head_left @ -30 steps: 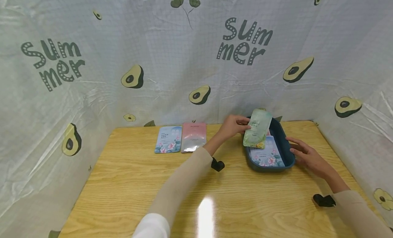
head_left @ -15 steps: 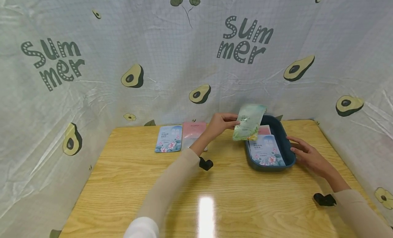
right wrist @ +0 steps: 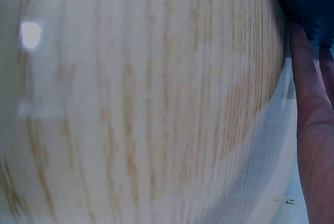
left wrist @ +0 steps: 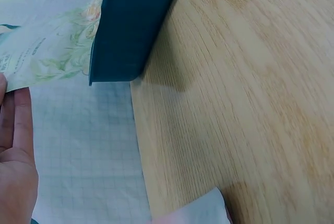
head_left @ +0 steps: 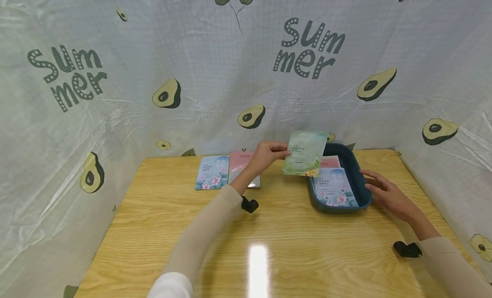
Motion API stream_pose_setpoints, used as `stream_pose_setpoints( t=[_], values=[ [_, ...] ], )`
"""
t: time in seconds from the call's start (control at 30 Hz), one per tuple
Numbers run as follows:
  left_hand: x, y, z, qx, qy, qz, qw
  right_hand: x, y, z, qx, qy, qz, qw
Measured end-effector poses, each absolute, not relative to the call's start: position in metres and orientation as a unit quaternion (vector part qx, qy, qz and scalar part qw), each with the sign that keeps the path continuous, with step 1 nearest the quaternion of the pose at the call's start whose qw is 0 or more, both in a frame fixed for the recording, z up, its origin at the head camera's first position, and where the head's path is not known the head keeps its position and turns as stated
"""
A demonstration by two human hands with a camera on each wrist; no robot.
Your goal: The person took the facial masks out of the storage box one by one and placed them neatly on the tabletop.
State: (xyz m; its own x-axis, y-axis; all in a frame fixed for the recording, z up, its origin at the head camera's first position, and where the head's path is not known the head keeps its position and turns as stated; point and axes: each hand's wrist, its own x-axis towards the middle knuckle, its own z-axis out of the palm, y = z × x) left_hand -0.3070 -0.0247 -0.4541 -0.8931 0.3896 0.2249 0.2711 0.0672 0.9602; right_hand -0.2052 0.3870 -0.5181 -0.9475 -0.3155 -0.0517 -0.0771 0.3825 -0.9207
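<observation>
My left hand (head_left: 267,158) pinches the left edge of a green sheet mask packet (head_left: 305,153). The packet is held up beside the dark blue basin (head_left: 347,211), its lower right corner overlapping the basin's left rim in the head view. Inside the basin lie a blue floral sheet mask packet (head_left: 333,189) and, partly covered behind it, a pink packet (head_left: 329,162). With fairly straight fingers, my right hand (head_left: 392,200) touches the basin's outer right side; the right wrist view shows those fingers (right wrist: 308,72) against the blue wall.
Left of the basin, another blue floral packet (head_left: 212,173) lies at the back of the wooden table (head_left: 300,246). Next to it is a pink packet (head_left: 239,163), partly hidden by my left arm. A printed cloth (head_left: 207,76) hangs behind and at both sides.
My left hand has moved left with the green packet, from over the basin to its left side, uncovering the packets inside. My right hand has stayed at the basin.
</observation>
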Motion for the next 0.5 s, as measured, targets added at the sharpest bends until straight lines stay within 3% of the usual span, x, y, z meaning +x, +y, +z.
stream_pose_setpoints(
  t=[0.5],
  values=[
    [-0.304, -0.063, -0.458, 0.213, 0.693, 0.687, 0.045, -0.204, 0.387, -0.517, -0.127, 0.822, -0.543, 0.114]
  ],
)
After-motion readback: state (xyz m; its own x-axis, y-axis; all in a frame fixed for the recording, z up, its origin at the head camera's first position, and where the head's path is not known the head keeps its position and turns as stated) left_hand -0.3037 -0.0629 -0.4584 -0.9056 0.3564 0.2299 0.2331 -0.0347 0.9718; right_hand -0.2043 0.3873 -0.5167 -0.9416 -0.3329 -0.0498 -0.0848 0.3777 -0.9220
